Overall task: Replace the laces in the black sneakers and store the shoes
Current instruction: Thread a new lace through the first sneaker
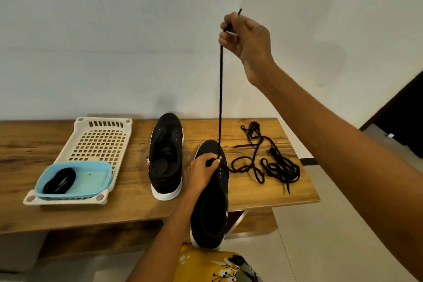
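A cream perforated basket [100,142] is placed on the left part of the wooden table [251,197]. Inside its near end a light blue tub [91,181] is set, and a coiled black lace bundle [60,180] is contained in it. One black sneaker [166,155] is laid flat on the table, its long axis running away from the person and its toe directed to the wall. The second sneaker [211,208] is held over the table's near edge, its toe also pointing away; it is gripped near the front by the left hand [201,173]. A black lace [220,98] is drawn straight upward from this shoe and is pinched by the curled fingers of the raised right hand [246,39]. A loose tangle of laces [267,162] is lying on the right part of the table.
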